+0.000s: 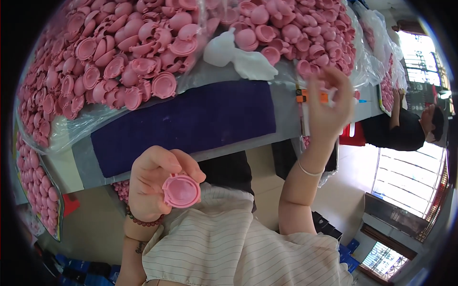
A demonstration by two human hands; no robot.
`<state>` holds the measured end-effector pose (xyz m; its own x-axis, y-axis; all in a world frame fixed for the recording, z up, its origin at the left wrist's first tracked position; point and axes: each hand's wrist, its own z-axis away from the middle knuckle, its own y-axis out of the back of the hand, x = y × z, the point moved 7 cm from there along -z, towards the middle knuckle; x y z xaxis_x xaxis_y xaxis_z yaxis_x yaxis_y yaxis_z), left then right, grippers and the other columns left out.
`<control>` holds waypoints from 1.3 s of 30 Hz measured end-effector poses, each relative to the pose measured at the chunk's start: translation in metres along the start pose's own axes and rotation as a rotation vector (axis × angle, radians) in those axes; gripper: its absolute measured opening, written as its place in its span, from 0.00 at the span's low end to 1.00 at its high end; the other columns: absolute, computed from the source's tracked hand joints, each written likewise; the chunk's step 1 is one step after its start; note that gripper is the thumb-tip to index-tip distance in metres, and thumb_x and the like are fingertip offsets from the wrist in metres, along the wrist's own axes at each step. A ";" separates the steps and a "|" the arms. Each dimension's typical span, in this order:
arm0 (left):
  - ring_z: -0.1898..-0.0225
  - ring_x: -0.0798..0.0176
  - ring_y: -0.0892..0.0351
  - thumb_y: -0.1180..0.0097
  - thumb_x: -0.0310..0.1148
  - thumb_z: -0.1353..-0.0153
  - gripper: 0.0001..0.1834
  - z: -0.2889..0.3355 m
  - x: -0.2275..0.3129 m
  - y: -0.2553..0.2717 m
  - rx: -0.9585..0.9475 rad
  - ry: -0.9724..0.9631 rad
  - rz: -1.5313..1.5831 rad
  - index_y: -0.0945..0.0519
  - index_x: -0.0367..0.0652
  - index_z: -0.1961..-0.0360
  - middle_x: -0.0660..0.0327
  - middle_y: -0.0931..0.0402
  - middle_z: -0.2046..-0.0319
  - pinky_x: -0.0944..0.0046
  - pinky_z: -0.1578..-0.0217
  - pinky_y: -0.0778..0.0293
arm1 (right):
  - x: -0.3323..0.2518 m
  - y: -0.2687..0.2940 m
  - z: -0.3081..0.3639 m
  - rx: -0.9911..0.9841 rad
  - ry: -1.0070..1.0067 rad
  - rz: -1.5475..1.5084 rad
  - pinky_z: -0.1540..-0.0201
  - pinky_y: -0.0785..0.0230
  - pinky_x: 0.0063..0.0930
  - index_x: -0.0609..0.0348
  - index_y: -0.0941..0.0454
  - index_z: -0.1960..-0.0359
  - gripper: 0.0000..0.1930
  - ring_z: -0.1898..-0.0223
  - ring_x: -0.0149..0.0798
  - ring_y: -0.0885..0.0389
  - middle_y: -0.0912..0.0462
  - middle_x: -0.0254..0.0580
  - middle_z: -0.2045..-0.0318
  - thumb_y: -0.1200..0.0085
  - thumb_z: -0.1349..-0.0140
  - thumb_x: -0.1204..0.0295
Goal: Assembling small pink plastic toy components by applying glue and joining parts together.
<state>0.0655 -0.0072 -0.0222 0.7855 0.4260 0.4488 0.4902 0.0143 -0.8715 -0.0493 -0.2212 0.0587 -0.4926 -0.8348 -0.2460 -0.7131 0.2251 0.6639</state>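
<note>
My left hand [151, 178] is in front of my body, its fingers and thumb closed around the rim of a round pink plastic shell [182, 190]. The shell's hollow side faces up and shows a raised rim. My right hand [333, 102] is raised over the right end of the table, blurred by motion. Its curved fingers stand apart from the thumb, and I see nothing held between them. Beyond it lies a heap of similar pink shells [291, 33]. An orange-handled tool [301, 95], partly hidden, and a blue-tipped syringe-like tool [363, 101] lie near it.
A dark purple cloth [186, 126] lies along the grey table's near side. Another large pink heap [119, 52] sits in clear plastic at the left. White crumpled material [243, 57] lies between heaps. A tray of pink pieces [40, 190] stands far left. A person in black [398, 126] sits at right.
</note>
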 end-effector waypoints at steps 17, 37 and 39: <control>0.60 0.59 0.28 0.36 0.32 0.60 0.26 0.006 0.015 0.002 0.276 -0.025 -0.348 0.33 0.34 0.61 0.46 0.32 0.62 0.67 0.60 0.31 | -0.061 -0.022 0.036 -0.546 0.030 -0.339 0.71 0.37 0.25 0.59 0.24 0.69 0.18 0.72 0.39 0.30 0.28 0.39 0.73 0.41 0.68 0.80; 0.59 0.63 0.28 0.45 0.15 0.57 0.19 -0.002 0.014 -0.011 0.163 -0.115 -0.783 0.30 0.30 0.59 0.49 0.33 0.56 0.69 0.59 0.29 | -0.107 -0.027 0.060 -0.478 0.102 -0.967 0.73 0.39 0.21 0.66 0.24 0.69 0.21 0.73 0.34 0.30 0.28 0.41 0.73 0.39 0.62 0.62; 0.59 0.63 0.28 0.45 0.16 0.57 0.19 -0.003 0.012 -0.010 0.164 -0.107 -0.759 0.30 0.30 0.60 0.48 0.33 0.56 0.69 0.59 0.29 | -0.104 -0.026 0.061 -0.465 0.108 -0.943 0.73 0.39 0.20 0.66 0.24 0.69 0.20 0.73 0.33 0.30 0.28 0.41 0.73 0.39 0.62 0.63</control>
<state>0.0714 -0.0047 -0.0074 0.2131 0.3307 0.9193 0.8102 0.4660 -0.3555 -0.0099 -0.1096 0.0245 0.2248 -0.6170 -0.7542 -0.5118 -0.7334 0.4475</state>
